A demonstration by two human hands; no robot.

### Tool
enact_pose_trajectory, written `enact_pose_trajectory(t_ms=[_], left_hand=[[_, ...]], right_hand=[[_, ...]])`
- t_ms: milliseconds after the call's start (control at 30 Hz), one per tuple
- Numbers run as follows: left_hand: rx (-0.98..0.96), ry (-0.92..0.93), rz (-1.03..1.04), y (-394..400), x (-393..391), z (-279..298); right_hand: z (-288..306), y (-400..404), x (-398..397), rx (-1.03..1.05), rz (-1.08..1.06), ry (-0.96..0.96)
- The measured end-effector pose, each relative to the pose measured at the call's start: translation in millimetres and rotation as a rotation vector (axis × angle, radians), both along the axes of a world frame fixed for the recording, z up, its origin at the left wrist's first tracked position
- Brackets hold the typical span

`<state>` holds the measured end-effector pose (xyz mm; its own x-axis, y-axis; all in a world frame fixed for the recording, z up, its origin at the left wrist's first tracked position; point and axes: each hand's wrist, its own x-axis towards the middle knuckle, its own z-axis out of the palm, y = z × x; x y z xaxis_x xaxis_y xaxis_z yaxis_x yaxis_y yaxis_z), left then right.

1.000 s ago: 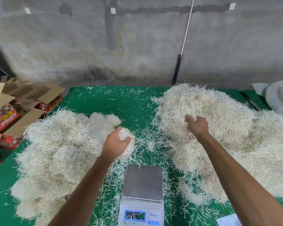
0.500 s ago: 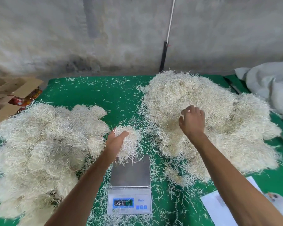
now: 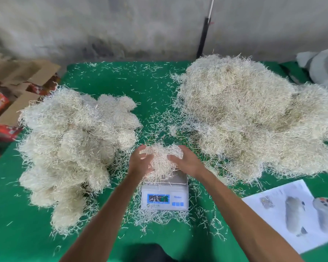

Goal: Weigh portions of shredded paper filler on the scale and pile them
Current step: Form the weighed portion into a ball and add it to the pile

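As the head view shows, the left hand [image 3: 140, 163] and right hand [image 3: 187, 163] cup one portion [image 3: 162, 157] between them, fingers curled round it. The scale [image 3: 175, 178] lies just beneath the grip, touching the lowest strands. The portion is a pale, loose, roundish tuft with no clear long axis.

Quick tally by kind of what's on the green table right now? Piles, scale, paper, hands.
Filler piles: 2, left pile and right pile
Filler portion: 1, the portion over the scale, held between the left hand and right hand
Scale: 1
Printed sheet: 1
Hands: 2
Total: 7
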<state>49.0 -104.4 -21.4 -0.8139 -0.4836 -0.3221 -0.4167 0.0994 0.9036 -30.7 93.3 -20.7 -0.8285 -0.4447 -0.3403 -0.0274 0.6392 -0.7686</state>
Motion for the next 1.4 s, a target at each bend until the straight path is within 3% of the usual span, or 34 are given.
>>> enact_pose_trajectory(t_ms=[100,367,633,900,1233,1400], left_hand=[[-0.128,-0.062,-0.050,-12.9,21.8,-10.8],[-0.279,-0.024,0.088,-20.2,49.8,-19.3],[-0.068,0.047,-0.024,-14.9,53.1,-23.1],[0.009,0.086,-0.045,-14.9,50.8,-26.5],[-0.130,0.082,0.146,-23.6,31.6,-22.4],[-0.082,-0.054,0.062,-23.2,5.7,-28.9]], right_hand=[[-14.7,9.1,13.3,0.113,0.094,0.120],[-18.3,35.5,21.7,-0.107,-0.293,0.159],[-19.4,33.2,34.3,-0.062,-0.253,0.188],[-19.5,30.3,31.6,-0.070,-0.256,0.159],[-24.8,26.9,12.1,-0.053,-0.351,0.121],[-34.7,9.0,14.0,-0.018,-0.333,0.114]])
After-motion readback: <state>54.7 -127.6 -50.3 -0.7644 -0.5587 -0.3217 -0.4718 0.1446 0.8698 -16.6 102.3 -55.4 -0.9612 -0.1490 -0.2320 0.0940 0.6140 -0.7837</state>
